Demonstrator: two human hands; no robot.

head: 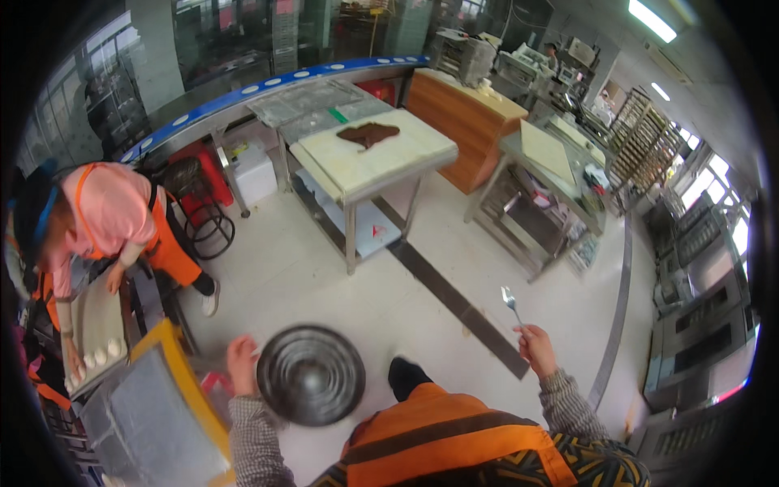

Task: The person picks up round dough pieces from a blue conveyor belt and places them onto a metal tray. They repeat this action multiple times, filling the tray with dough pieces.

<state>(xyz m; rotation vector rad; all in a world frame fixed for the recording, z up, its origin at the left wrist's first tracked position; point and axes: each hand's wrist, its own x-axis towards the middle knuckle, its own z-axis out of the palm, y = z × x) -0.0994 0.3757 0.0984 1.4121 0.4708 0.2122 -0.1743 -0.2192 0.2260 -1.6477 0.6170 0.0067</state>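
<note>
In my right hand (535,348) is a metal fork (510,299), gripped by the handle with its tines pointing up and away from me. My left hand (242,360) is raised, its fingers loosely curled and blurred, beside the left rim of a round dark ringed disc (311,374), which looks like a stool seat. Whether the fingers touch that rim I cannot tell. Farther ahead stands a metal-framed table (350,210) with a thick pale slab (420,149) on top. A dark brown spread patch (370,134) lies on the slab.
At left a co-worker (112,210) bends over a tray (100,307) with several white dough balls (99,355). A yellow-edged frame (164,341) stands close by my left. Another stool (207,231), a wooden counter (453,128), a worktable (548,182) and ovens (700,329) surround the tiled floor (292,286).
</note>
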